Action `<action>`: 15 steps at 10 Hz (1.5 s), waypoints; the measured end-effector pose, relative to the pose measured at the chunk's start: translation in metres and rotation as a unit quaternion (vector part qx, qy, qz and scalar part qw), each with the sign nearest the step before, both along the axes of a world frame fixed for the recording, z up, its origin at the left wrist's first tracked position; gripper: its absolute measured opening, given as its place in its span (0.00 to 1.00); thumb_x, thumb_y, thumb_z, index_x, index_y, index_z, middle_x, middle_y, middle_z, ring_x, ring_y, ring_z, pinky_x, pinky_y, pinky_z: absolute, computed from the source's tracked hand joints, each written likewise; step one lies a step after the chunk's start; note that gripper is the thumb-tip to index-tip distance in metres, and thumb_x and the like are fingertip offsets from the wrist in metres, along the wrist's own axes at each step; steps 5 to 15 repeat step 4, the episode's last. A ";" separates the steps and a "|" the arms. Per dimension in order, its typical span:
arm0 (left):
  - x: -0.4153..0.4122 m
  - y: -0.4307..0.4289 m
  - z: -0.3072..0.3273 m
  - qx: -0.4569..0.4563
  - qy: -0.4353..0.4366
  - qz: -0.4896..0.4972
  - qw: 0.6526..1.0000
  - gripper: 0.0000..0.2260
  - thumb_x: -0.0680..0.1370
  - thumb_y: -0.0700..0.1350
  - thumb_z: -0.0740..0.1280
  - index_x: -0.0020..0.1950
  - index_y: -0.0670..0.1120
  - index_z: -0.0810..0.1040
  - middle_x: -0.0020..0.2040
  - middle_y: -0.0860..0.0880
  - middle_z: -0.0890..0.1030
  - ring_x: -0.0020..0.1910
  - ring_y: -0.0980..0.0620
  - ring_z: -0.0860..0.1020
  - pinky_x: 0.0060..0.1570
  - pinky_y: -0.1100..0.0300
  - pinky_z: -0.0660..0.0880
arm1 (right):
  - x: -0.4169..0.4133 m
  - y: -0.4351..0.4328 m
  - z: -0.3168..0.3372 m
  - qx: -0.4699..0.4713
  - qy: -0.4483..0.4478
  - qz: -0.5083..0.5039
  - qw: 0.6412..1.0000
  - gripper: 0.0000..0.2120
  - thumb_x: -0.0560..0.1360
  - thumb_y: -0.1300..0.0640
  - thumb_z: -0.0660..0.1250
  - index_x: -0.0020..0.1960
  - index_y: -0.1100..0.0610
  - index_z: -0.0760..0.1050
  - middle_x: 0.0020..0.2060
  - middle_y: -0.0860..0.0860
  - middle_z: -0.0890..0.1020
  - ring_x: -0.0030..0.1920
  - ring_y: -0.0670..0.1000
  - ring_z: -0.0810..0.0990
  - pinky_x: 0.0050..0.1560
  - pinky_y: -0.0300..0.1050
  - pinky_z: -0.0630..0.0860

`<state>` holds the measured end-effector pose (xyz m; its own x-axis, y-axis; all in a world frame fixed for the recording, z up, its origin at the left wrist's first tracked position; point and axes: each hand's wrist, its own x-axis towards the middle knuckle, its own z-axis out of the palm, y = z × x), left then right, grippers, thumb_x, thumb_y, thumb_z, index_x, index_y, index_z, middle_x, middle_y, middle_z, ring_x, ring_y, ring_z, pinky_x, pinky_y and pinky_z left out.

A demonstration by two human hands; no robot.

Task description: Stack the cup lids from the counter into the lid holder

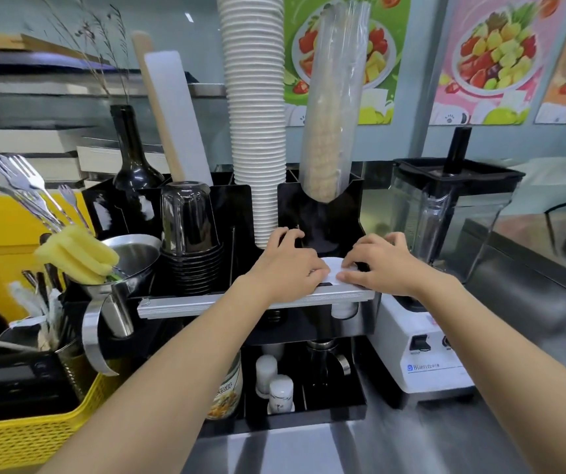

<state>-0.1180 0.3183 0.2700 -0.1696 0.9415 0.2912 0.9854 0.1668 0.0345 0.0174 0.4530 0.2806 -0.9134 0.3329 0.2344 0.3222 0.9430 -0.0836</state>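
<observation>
A white cup lid [333, 265] lies in the front right slot of the black lid holder [353, 213], just behind its silver front ledge. My left hand [286, 260] rests on the lid's left side with its fingers curled over the edge. My right hand [375, 261] presses the lid's right side with thumb and fingertips. Both hands cover most of the lid, so only a small white strip shows between them. More white lids [344, 310] show below the ledge in the same slot.
A tall stack of white paper cups [256, 114] and a sleeve of clear cups [334, 107] rise behind my hands. Black cups [191, 241] stand to the left, a blender [445, 217] to the right, and a yellow basket [32, 436] with utensils at the near left.
</observation>
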 end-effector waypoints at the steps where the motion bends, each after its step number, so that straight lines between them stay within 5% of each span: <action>1: 0.001 -0.001 -0.001 -0.015 -0.012 -0.005 1.000 0.16 0.80 0.50 0.50 0.58 0.56 0.77 0.64 0.56 0.74 0.72 0.47 0.53 0.69 0.49 0.37 | 0.001 0.001 -0.002 -0.030 0.002 0.002 1.000 0.17 0.74 0.40 0.60 0.46 0.52 0.79 0.52 0.46 0.76 0.64 0.43 0.62 0.60 0.47 0.48; 3: 0.008 -0.007 0.001 0.013 0.047 0.022 0.999 0.18 0.80 0.56 0.50 0.67 0.55 0.68 0.77 0.48 0.49 0.74 0.46 0.42 0.70 0.49 0.36 | 0.004 -0.006 0.000 -0.001 -0.034 0.022 0.999 0.29 0.74 0.34 0.47 0.44 0.53 0.78 0.41 0.46 0.81 0.59 0.45 0.69 0.61 0.50 0.55; 4: 0.011 -0.015 0.007 0.076 0.077 0.023 0.994 0.21 0.79 0.57 0.52 0.71 0.54 0.63 0.77 0.47 0.49 0.74 0.46 0.42 0.70 0.50 0.37 | 0.009 -0.010 0.007 0.021 0.007 0.011 1.000 0.27 0.75 0.36 0.47 0.56 0.52 0.74 0.51 0.49 0.81 0.55 0.48 0.74 0.60 0.51 0.59; 15: 0.011 -0.015 0.007 0.076 0.077 0.023 0.994 0.21 0.79 0.57 0.52 0.71 0.54 0.63 0.77 0.47 0.49 0.74 0.46 0.42 0.70 0.50 0.37 | 0.009 -0.010 0.007 0.021 0.007 0.011 1.000 0.27 0.75 0.36 0.47 0.56 0.52 0.74 0.51 0.49 0.81 0.55 0.48 0.74 0.60 0.51 0.59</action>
